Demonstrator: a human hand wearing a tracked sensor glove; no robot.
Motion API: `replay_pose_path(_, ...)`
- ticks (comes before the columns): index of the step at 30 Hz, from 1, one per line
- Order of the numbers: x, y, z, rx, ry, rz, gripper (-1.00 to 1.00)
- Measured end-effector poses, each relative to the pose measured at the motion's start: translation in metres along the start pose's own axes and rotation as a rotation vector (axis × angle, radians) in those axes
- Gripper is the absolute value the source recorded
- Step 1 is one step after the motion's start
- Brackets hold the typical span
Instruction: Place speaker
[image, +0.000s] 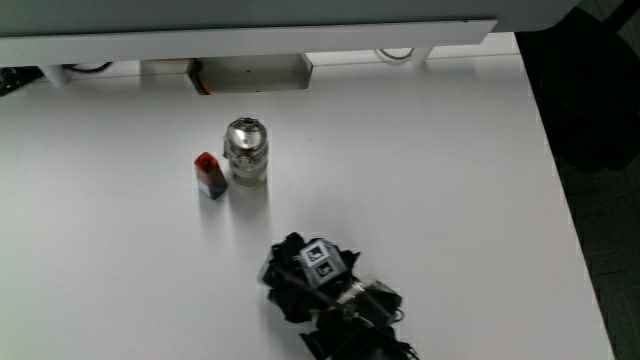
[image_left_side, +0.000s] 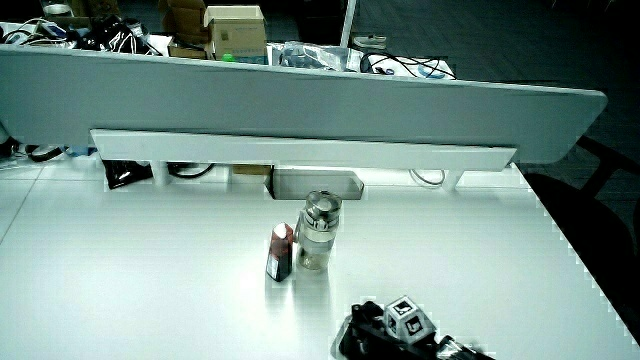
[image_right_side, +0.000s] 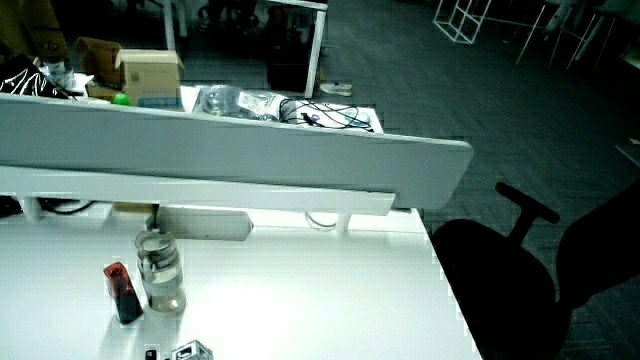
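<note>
The gloved hand (image: 298, 285) rests low over the white table (image: 450, 200), near the person's edge, with the patterned cube (image: 322, 265) on its back. It is also seen in both side views (image_left_side: 372, 335) (image_right_side: 188, 352). Whether it holds anything is hidden under the glove. Farther from the person stands a small red-topped black block (image: 210, 175) (image_left_side: 281, 251) (image_right_side: 122, 291), upright on the table. Touching or nearly touching it is a clear jar with a metal lid (image: 246, 152) (image_left_side: 319, 233) (image_right_side: 161, 272). The hand is well apart from both.
A low grey partition (image_left_side: 300, 100) with a white shelf bounds the table, and a flat white box (image: 250, 72) sits under the shelf. A black chair (image_right_side: 500, 280) stands off the table's side edge. Boxes and cables (image_left_side: 235, 30) lie past the partition.
</note>
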Motion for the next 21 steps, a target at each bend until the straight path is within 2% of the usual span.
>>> replay_pose_path(2,-0.009,0.004,0.0,-0.028,-0.025,0.016,0.0)
replay_pose_path(3,-0.013,0.008,-0.004,-0.061,-0.028,0.031,0.0)
replay_pose_path(4,-0.016,0.008,-0.003,-0.059,-0.042,0.027,0.0)
replay_pose_path(5,-0.019,0.014,-0.01,-0.089,-0.059,0.029,0.0)
replay_pose_path(7,-0.021,0.018,-0.014,-0.109,-0.075,0.028,0.0)
replay_pose_path(10,-0.02,0.021,-0.02,-0.126,-0.115,0.002,0.0)
replay_pose_path(14,-0.014,0.025,-0.024,-0.154,-0.131,-0.024,0.0)
replay_pose_path(15,-0.013,0.024,-0.023,-0.145,-0.125,-0.022,0.0)
replay_pose_path(19,-0.012,0.026,-0.031,-0.178,-0.122,-0.022,0.0)
replay_pose_path(20,-0.012,0.025,-0.032,-0.168,-0.127,-0.03,0.0)
replay_pose_path(21,-0.011,0.025,-0.034,-0.186,-0.131,-0.033,0.0)
